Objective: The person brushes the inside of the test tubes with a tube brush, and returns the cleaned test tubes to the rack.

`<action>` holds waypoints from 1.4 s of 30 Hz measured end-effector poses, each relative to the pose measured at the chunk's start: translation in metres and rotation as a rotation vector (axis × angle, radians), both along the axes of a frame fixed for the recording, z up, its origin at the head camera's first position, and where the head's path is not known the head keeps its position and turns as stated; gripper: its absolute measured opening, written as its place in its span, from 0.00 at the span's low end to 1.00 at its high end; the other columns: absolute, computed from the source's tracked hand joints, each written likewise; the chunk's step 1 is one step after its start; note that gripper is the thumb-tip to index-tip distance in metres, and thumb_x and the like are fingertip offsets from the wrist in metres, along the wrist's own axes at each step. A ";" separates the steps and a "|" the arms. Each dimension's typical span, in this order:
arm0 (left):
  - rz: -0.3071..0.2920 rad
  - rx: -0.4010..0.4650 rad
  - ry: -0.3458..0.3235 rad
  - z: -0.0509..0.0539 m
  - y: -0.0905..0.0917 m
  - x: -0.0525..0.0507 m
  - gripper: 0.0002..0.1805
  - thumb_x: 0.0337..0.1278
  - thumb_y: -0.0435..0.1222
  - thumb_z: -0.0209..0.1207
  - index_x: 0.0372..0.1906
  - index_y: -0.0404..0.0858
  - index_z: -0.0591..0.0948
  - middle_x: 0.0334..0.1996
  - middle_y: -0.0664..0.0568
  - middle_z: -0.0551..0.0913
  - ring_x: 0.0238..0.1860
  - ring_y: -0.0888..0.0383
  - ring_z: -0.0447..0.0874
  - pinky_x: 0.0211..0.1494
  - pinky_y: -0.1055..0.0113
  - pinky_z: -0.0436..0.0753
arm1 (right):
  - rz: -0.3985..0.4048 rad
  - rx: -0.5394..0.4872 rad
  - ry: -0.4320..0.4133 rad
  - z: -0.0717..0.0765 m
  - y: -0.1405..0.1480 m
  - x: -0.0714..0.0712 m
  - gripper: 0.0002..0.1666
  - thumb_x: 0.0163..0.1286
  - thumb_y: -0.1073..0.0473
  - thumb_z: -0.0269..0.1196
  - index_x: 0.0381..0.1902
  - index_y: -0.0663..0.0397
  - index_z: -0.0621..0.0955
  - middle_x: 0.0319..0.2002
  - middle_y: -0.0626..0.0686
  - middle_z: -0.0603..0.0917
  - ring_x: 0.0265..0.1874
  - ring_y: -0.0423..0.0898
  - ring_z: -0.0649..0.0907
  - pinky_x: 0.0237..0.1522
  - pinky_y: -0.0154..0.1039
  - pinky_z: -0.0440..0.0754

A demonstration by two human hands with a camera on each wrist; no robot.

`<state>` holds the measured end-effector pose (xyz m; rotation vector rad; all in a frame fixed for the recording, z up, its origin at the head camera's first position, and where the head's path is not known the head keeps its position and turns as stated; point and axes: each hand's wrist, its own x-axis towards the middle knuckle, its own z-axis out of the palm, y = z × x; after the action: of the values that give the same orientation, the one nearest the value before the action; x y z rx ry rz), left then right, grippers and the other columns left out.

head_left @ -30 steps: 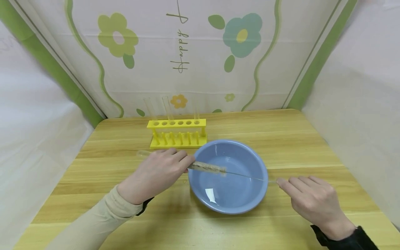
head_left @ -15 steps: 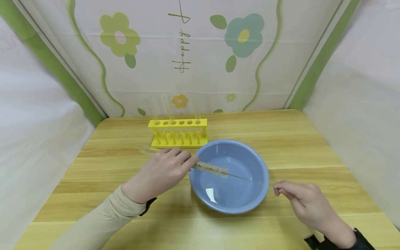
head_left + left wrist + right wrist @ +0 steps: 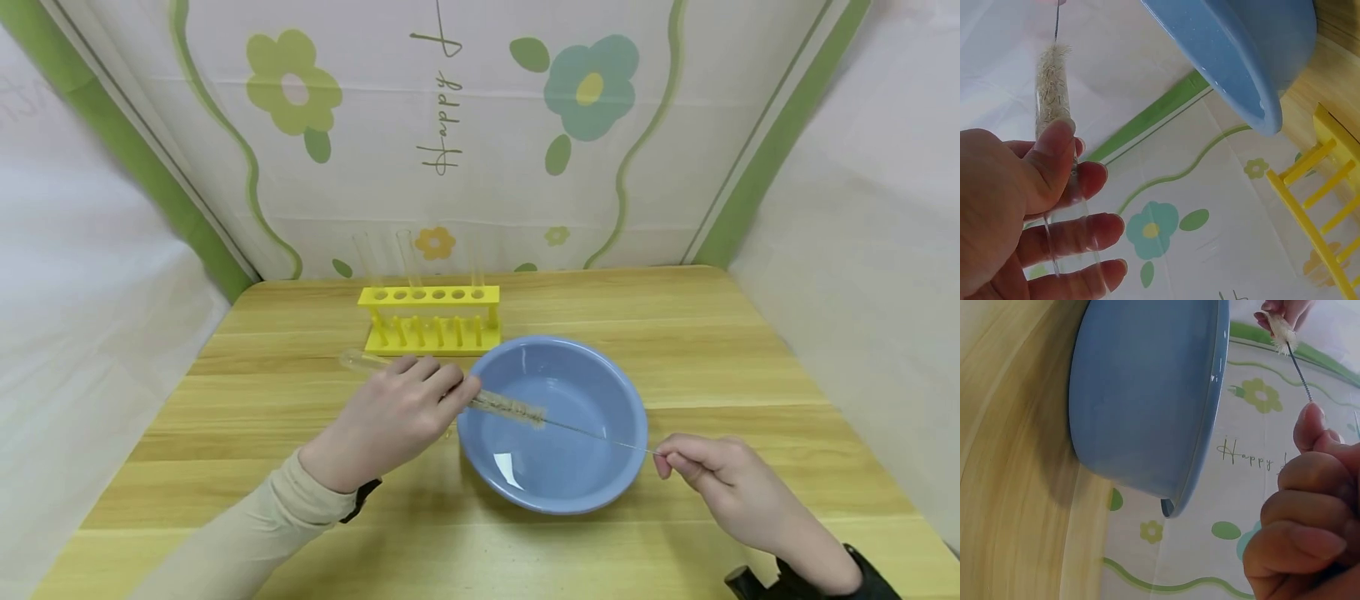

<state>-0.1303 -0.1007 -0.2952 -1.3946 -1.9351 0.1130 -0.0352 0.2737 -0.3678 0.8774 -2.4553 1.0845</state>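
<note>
My left hand (image 3: 401, 417) grips a clear glass test tube (image 3: 1075, 234), thumb on one side and fingers curled round the other. Its closed end pokes out left of the hand in the head view. Pale bristles of a test tube brush (image 3: 1054, 84) fill the tube's mouth and stick out slightly. From them a thin twisted wire handle (image 3: 1300, 375) runs right to my right hand (image 3: 738, 487), which pinches its end between thumb and curled fingers. Tube and brush are held tilted above a blue basin (image 3: 555, 492), which seems to hold water.
Behind the basin, to the left, a yellow test tube rack (image 3: 431, 297) holds 3 upright clear tubes. Everything stands on a wooden table (image 3: 712, 333). A printed floral cloth (image 3: 487, 200) hangs at the back, with white cloth on both sides.
My right hand has turned over and dropped slightly, so its thumb side now shows. The left hand still holds the tube in nearly the same place, with the bristles at its mouth.
</note>
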 end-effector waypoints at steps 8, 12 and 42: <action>-0.005 0.021 0.046 -0.002 0.001 0.000 0.17 0.75 0.27 0.41 0.44 0.33 0.83 0.28 0.50 0.78 0.27 0.54 0.79 0.33 0.63 0.83 | -0.019 0.019 -0.095 0.002 -0.003 -0.001 0.27 0.65 0.81 0.56 0.36 0.37 0.78 0.20 0.36 0.64 0.18 0.27 0.63 0.18 0.26 0.66; -0.004 0.021 0.078 -0.003 0.004 0.001 0.16 0.73 0.26 0.44 0.43 0.33 0.84 0.28 0.50 0.77 0.26 0.55 0.77 0.31 0.65 0.81 | 0.002 0.006 -0.136 0.003 -0.004 -0.002 0.26 0.67 0.80 0.55 0.36 0.38 0.78 0.19 0.37 0.65 0.18 0.27 0.63 0.17 0.26 0.67; 0.011 -0.002 0.182 -0.010 0.040 0.026 0.15 0.67 0.27 0.48 0.42 0.38 0.85 0.28 0.52 0.78 0.24 0.57 0.74 0.29 0.65 0.83 | 0.181 -0.144 -0.331 0.010 -0.060 -0.015 0.18 0.73 0.75 0.52 0.33 0.45 0.77 0.17 0.42 0.66 0.16 0.29 0.64 0.13 0.29 0.66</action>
<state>-0.1040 -0.0608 -0.3048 -1.3276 -1.7921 0.2388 -0.0501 0.2140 -0.3573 0.9548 -2.5490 1.5613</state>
